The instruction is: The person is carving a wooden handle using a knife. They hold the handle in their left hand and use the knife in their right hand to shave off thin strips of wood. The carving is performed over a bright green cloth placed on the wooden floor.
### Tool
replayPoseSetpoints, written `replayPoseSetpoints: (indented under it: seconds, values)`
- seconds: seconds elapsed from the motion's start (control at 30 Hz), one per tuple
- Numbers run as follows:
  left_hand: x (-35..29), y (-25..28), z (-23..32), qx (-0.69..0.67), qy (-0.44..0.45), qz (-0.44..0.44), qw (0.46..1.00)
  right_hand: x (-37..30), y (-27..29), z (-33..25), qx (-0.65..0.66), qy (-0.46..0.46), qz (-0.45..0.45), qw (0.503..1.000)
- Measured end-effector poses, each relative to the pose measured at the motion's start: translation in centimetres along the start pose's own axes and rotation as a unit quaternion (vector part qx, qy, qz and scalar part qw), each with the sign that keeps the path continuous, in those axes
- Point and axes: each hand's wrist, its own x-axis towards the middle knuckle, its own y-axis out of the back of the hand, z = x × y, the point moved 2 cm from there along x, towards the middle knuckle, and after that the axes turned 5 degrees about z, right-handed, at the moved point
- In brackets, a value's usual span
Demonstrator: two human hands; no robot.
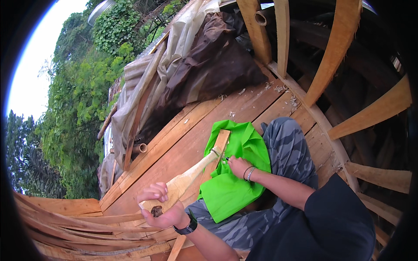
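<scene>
Slantwise, wooden piece (186,179), broad end (174,191) clasped by left grip (172,213), neck (204,163) near right grip (239,168), clenching tool (227,159).

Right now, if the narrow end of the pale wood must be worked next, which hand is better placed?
Probably the right hand: it is close beside the narrow end of the pale wood and seems to grip a small dark object. The left hand cups the wide end.

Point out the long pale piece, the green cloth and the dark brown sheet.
Long pale piece (185,179): head view, on the middle of its length.
Green cloth (229,187): head view, on its lower half.
Dark brown sheet (217,65): head view, on its broad, creased side.
</scene>
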Motion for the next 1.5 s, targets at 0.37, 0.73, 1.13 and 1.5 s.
replayPoseSetpoints:
  seconds: [0.37, 0.73, 1.13, 1.5]
  values:
    - [0.6, 2.1, -0.1, -0.024, -0.003, 0.016, 1.0, -3.3, 3.5, -6.9, 0.052, 0.082, 0.006, 0.995]
    - [0.2, 2.4, -0.4, -0.019, -0.012, 0.028, 0.999, -3.2, 3.0, -5.3, -0.006, 0.107, -0.024, 0.994]
    - [0.2, 1.0, -0.1, -0.012, -0.013, 0.021, 1.0, -3.5, 4.2, -6.3, 0.032, 0.16, 0.02, 0.986]
    - [-0.1, 0.7, -0.3, 0.01, -0.015, 0.024, 1.0, -4.5, 5.6, -7.7, 0.043, 0.12, -0.024, 0.992]
